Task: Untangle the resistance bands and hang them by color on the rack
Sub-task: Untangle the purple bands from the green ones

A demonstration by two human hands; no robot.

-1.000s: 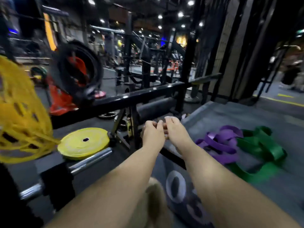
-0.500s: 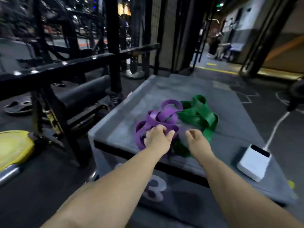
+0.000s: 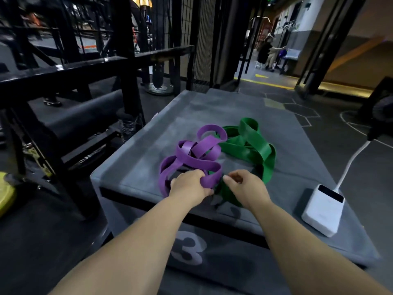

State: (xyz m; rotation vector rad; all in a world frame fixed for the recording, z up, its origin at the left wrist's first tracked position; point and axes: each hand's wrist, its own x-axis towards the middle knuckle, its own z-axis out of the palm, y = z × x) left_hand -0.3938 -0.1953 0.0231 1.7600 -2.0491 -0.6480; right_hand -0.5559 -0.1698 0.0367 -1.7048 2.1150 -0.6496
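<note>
A tangled pile of purple bands (image 3: 197, 155) and green bands (image 3: 253, 146) lies on top of a grey padded box (image 3: 148, 158). The purple loops are on the left, the green ones on the right, and they interlock in the middle. My left hand (image 3: 190, 187) grips a purple loop at the near edge of the pile. My right hand (image 3: 244, 186) has its fingers curled on a green band at the pile's near side. A black steel rack (image 3: 89, 64) stands to the left of the box.
A white power bank (image 3: 322, 209) with a white cable (image 3: 350, 160) lies at the box's right near corner. A yellow weight plate (image 3: 5, 192) sits on the floor at far left. People stand in the corridor at the back right (image 3: 269, 52).
The view has swung right from the rack onto the box. My hands came apart, moved onto the pile, and my left hand took hold of a purple loop.
</note>
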